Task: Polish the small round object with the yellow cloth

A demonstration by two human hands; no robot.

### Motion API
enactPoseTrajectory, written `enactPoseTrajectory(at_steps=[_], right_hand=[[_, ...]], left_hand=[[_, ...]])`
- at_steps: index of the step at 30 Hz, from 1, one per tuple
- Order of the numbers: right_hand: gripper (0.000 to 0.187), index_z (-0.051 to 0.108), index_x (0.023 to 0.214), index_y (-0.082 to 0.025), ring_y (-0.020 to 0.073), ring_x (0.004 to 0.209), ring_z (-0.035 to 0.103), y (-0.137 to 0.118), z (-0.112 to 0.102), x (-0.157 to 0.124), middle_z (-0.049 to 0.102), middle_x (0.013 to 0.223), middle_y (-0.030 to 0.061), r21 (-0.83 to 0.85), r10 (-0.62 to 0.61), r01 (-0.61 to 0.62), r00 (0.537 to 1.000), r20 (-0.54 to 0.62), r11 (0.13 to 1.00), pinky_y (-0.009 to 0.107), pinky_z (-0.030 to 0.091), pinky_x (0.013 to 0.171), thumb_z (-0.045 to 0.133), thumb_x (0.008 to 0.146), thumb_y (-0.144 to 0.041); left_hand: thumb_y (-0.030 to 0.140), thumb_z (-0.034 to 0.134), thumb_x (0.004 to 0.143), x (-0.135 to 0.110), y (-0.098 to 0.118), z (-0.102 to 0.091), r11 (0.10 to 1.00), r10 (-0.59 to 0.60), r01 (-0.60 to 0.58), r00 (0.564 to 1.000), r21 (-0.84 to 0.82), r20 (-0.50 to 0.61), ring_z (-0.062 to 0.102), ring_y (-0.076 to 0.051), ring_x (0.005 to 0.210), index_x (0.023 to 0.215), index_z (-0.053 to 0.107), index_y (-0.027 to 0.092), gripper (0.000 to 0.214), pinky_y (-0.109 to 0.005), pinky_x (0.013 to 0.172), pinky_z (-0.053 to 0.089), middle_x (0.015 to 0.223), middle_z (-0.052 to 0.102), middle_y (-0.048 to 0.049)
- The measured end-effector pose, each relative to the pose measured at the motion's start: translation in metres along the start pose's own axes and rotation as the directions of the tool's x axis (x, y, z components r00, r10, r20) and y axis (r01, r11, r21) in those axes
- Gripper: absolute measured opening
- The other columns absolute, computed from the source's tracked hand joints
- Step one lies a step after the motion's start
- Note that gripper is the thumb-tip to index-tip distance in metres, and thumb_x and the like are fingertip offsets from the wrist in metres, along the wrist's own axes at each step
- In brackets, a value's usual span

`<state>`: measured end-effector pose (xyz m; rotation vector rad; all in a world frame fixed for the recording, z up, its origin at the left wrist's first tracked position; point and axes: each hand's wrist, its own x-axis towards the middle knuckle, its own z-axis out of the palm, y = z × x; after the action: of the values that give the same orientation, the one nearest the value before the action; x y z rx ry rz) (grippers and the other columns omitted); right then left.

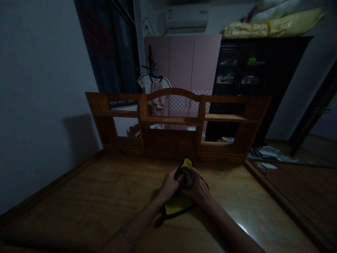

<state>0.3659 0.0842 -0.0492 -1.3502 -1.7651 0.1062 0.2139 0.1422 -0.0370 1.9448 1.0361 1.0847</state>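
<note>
A yellow cloth with black edging (179, 205) lies on the wooden tabletop (105, 196), its upper corner showing past my fingers. Above its middle, my left hand (169, 185) and my right hand (200, 189) close from both sides around a dark, rounded object (188, 178). In the dim light I cannot make out its kind. My left thumb presses on its near side, and my right fingers curl over its right edge. Part of the cloth is hidden beneath both hands.
A wooden shelf unit (171, 121) with open compartments stands along the table's far edge. To the left is a white wall (47, 88). A raised wooden edge (279, 203) borders the right side. Farther back are a pink wardrobe (181, 63) and a dark cabinet (263, 77).
</note>
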Motion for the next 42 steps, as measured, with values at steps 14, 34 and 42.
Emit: enactPoseTrajectory(at_steps=[14, 34, 42], right_hand=[[0.069, 0.034, 0.133, -0.025, 0.0235, 0.115, 0.055, -0.018, -0.011, 0.003, 0.053, 0.127, 0.0078, 0.426, 0.075, -0.106, 0.993, 0.09, 0.898, 0.037, 0.047, 0.096, 0.07, 0.075, -0.036], [0.083, 0.033, 0.132, -0.024, 0.0281, 0.102, 0.061, -0.018, -0.011, -0.001, 0.059, 0.119, 0.0095, 0.068, -0.036, 0.038, 0.999, -0.032, 0.997, 0.04, 0.052, 0.085, 0.078, 0.064, -0.042], [0.086, 0.031, 0.131, -0.022, 0.0304, 0.1, 0.062, -0.011, -0.006, 0.0, 0.058, 0.116, 0.0115, 0.074, -0.01, 0.01, 1.0, -0.006, 0.997, 0.043, 0.053, 0.083, 0.079, 0.062, -0.041]], left_hand=[[0.021, 0.053, 0.078, 0.002, 0.003, -0.008, 0.99, 0.136, -0.129, 0.984, 0.064, -0.118, 0.063, -0.017, 0.086, 0.1, 0.066, 0.019, 0.026, -0.025, 0.077, 0.047, 0.095, 0.069, -0.0048], [0.043, 0.045, 0.086, -0.005, 0.01, -0.009, 0.992, 0.045, -0.038, 0.998, 0.122, -0.052, 0.065, -0.021, 0.071, 0.091, 0.07, 0.015, 0.038, -0.024, 0.06, 0.044, 0.079, 0.072, -0.0055], [0.027, 0.049, 0.081, -0.004, 0.003, -0.001, 0.994, 0.065, -0.06, 0.997, 0.096, -0.052, 0.065, -0.021, 0.084, 0.105, 0.065, 0.015, 0.031, -0.026, 0.073, 0.048, 0.093, 0.071, -0.0072]])
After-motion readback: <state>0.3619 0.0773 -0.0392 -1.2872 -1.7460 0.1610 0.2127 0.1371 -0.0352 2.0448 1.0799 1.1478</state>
